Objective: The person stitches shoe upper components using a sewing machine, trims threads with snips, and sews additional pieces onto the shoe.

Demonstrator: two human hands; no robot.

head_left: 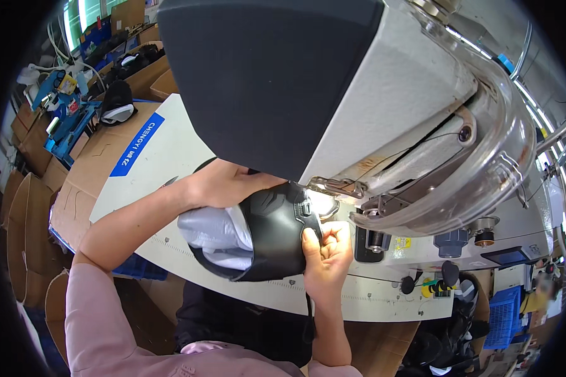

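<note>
A black, smooth, leather-like piece (275, 235) with a silvery-white lining (214, 231), shaped like a cap or pouch, is held at the sewing machine (352, 113). Its lined opening faces left, and a small strap tab (306, 213) lies at its right edge by the lit needle area. My left hand (229, 184) grips its far edge, with fingertips partly hidden by the piece and the machine head. Low on the right edge, my right hand (327, 254) pinches it between thumb and fingers, just left of the needle area. A thin dark strap hangs below the right wrist.
The pale table (163, 163) curves round the machine, with cardboard (94, 182) along its left side. A similar black lined piece (117, 107) sits at the far left. Open cartons stand at the left; a blue crate (503, 317) and black pieces lie at the lower right.
</note>
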